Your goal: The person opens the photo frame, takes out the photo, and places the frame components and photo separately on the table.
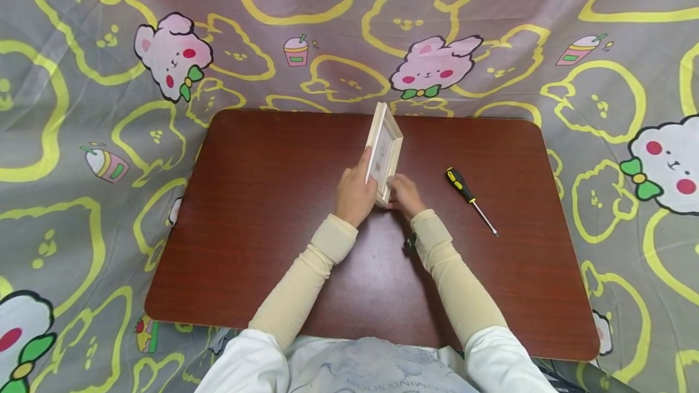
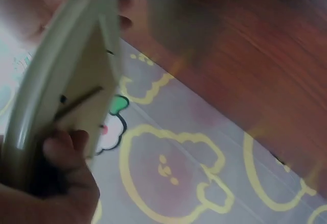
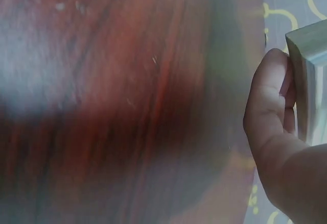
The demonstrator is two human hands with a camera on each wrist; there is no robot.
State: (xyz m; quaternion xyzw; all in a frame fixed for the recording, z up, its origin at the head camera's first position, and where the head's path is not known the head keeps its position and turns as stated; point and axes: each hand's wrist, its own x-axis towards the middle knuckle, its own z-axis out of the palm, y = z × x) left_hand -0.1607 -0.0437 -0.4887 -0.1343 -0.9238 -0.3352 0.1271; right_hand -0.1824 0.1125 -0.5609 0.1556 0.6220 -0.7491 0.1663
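Picture frame, pale and rectangular, stood tilted on edge above the middle of the table, its far end raised away from the person. The left hand gripped its left side near the close end, the index finger stretched along the outer edge and the thumb bent over the border. The right hand held the lower right corner, its fingers bent against the moulding; neither hand was spread wide. From the left wrist, a tan panel showed inside the border, with a narrow dark strip lying aslant near the thumb and a few small dark marks beside it. To the right of the frame, well apart from both hands, a flat-tipped screwdriver lay on the reddish-brown table, its black-and-yellow handle farther off and its metal shaft angled nearer the person. Cream sleeves covered both forearms above a white top. Grey cloth printed with yellow bear outlines and white rabbits surrounded the table.
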